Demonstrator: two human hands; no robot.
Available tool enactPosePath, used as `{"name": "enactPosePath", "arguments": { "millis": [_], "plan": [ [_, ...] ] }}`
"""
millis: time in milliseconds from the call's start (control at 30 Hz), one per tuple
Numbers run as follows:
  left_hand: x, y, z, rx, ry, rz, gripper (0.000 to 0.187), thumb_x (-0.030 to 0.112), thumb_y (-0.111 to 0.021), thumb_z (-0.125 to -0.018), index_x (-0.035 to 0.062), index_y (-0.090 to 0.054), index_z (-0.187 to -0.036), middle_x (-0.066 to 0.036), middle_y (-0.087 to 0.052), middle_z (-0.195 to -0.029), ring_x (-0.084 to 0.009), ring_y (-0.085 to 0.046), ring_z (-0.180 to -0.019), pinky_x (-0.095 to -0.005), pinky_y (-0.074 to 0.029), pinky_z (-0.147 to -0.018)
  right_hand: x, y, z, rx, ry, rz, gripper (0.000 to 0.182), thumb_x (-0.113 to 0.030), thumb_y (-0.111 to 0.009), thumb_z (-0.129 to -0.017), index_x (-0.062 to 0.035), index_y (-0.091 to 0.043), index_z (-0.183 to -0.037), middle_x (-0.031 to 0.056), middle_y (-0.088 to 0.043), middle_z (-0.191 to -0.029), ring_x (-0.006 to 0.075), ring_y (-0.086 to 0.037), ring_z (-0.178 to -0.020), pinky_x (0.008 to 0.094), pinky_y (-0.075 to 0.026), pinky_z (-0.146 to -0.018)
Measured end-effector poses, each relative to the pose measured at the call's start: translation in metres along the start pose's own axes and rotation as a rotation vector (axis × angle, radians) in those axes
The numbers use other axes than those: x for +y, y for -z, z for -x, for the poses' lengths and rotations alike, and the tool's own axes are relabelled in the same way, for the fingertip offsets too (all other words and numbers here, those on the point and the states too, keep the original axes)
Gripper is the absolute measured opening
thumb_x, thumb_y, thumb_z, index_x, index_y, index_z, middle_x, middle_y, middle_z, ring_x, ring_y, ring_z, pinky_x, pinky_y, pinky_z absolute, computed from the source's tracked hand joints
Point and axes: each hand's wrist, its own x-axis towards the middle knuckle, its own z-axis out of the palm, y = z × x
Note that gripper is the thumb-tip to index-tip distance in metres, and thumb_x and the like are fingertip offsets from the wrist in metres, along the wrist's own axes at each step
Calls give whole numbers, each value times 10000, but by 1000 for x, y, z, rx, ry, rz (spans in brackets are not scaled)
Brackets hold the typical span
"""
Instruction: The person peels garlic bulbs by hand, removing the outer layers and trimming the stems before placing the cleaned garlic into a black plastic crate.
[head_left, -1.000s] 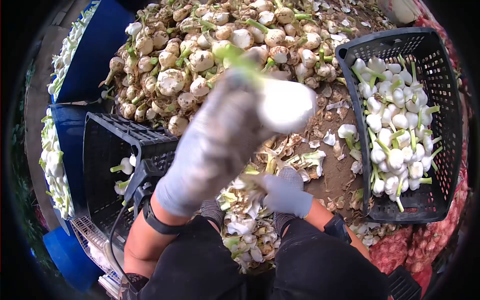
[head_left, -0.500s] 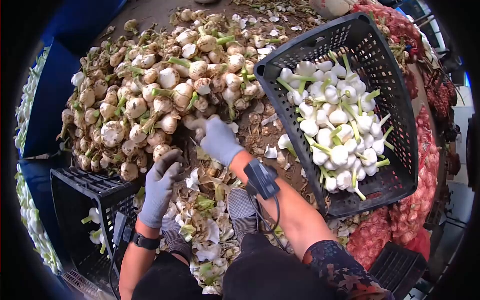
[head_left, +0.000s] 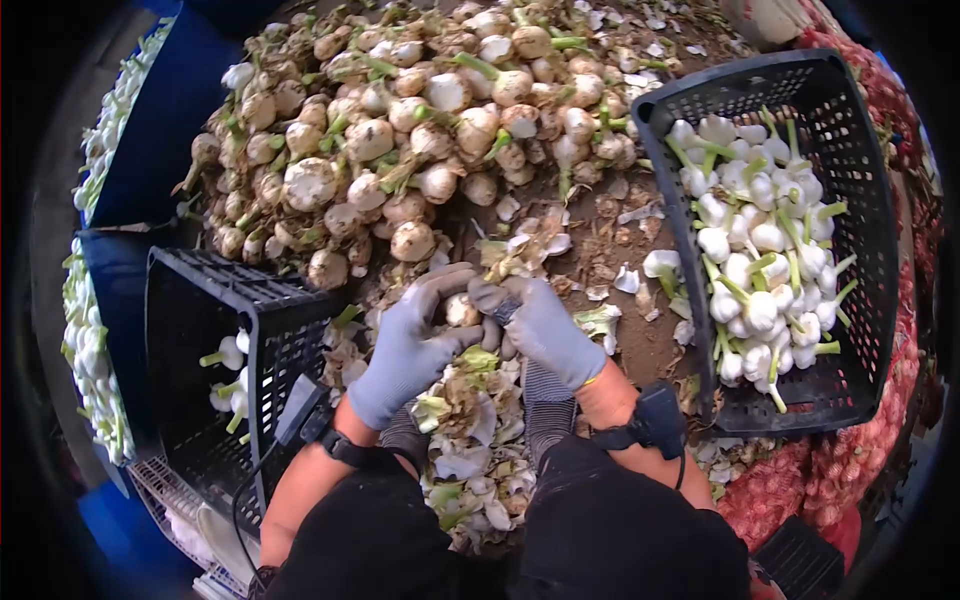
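Observation:
Both hands, in grey gloves with dirt-darkened fingers, meet low in front of me over the husk-strewn ground. My left hand (head_left: pixel 415 335) curls its fingers and thumb around a garlic bulb (head_left: pixel 462 311). From the other side, the bent fingers of my right hand (head_left: pixel 550 335) press at the same bulb, near its upper right. Dry papery skins (head_left: pixel 525 250) lie just beyond the fingertips. Past them spreads a large heap of unpeeled garlic (head_left: pixel 400 130), brownish and soil-stained, some with green stems.
At right, a black crate (head_left: pixel 665 150) holds cleaned white garlic (head_left: pixel 765 265) with stems. Another black crate (head_left: pixel 255 300) lies at left with a few white bulbs. Red mesh sacks (head_left: pixel 765 490) stand at far right. Peeled skins (head_left: pixel 480 480) cover the ground between my feet.
My right hand has drawn back from the heap toward my left hand, and a garlic bulb is now between them. My left hand has closed around it. The view has shifted.

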Motion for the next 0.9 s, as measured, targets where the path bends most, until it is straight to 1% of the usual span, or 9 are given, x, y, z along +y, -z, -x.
{"name": "enactPosePath", "arguments": {
  "millis": [100, 333, 467, 533, 667, 733, 800, 867, 900],
  "plan": [
    [-1, 6, 1, 22, -50, 9, 541, 23, -770, -721, 12, -585, -1229, -146, -596, -1283, -242, -577, -1192, -338, -447, -1006, 9, -5, -1, -7, 49, -48, 335, -272, -535, -986, 39, -645, -931, 67, -644, -698, 86, -552, -517, 199, -442, -503],
    [-2, 5, 5, 36, 353, 963, 505, 26, -697, -855, 5, -508, -1323, -73, -607, -1223, -149, -616, -1005, -259, -515, -829, 2, -9, 7, 78, 89, 78, 208, -121, -534, -926, 49, -629, -998, 122, -662, -746, 167, -602, -569, 279, -477, -543],
    [-1, 10, 5, -105, 376, 1223, 565, 242, -683, -919, 86, -433, -1402, -39, -550, -1297, -126, -603, -854, -223, -488, -657, 15, -11, 10, 322, 429, 866, 187, -107, -616, -876, -21, -633, -1041, 170, -650, -748, 314, -644, -647, 411, -508, -615],
    [0, 1, 5, 9, 280, 1014, 672, 520, -535, -954, 64, -382, -1423, -82, -595, -1206, -141, -622, -768, -177, -419, -531, 20, -12, 5, 364, 500, 970, 209, -123, -649, -871, -2, -623, -1039, 192, -652, -789, 380, -644, -712, 424, -519, -658],
    [14, 4, -3, 32, 293, 901, 676, 465, -601, -945, 60, -380, -1439, -78, -609, -1127, -107, -609, -767, -180, -426, -555, 14, -11, -1, 216, 536, 297, 213, -102, -661, -888, 26, -611, -1051, 92, -681, -845, 218, -660, -704, 362, -532, -673],
    [21, 2, -2, -4, 278, 547, 630, 418, -594, -961, 46, -404, -1432, -73, -615, -1107, -73, -602, -788, -186, -450, -592, 15, -6, -4, 134, 73, -57, 194, -86, -595, -921, 51, -615, -1056, 84, -680, -906, 111, -634, -728, 258, -513, -659],
    [8, 16, -2, -76, 393, 436, 691, 445, -644, -920, 17, -419, -1413, -87, -633, -1136, -96, -629, -716, -210, -471, -524, 13, -7, -1, 119, 70, -78, 191, -74, -591, -915, 51, -615, -1058, 82, -674, -937, 97, -630, -729, 233, -508, -659],
    [1, 24, -1, -45, 413, 578, 684, 413, -669, -912, -2, -431, -1400, -81, -631, -1132, -102, -643, -826, -203, -514, -640, 19, -11, 7, 54, 75, -216, 209, -52, -592, -920, 54, -623, -1098, 37, -668, -873, 61, -598, -762, 209, -484, -677],
    [-11, 13, -8, 184, 184, 356, 677, 430, -652, -922, -26, -448, -1379, -77, -629, -1141, -108, -630, -928, -231, -525, -787, 21, -12, 9, 63, 130, -105, 205, -49, -583, -922, 41, -639, -1098, 46, -681, -890, 73, -599, -780, 221, -485, -688]
  ]
}}
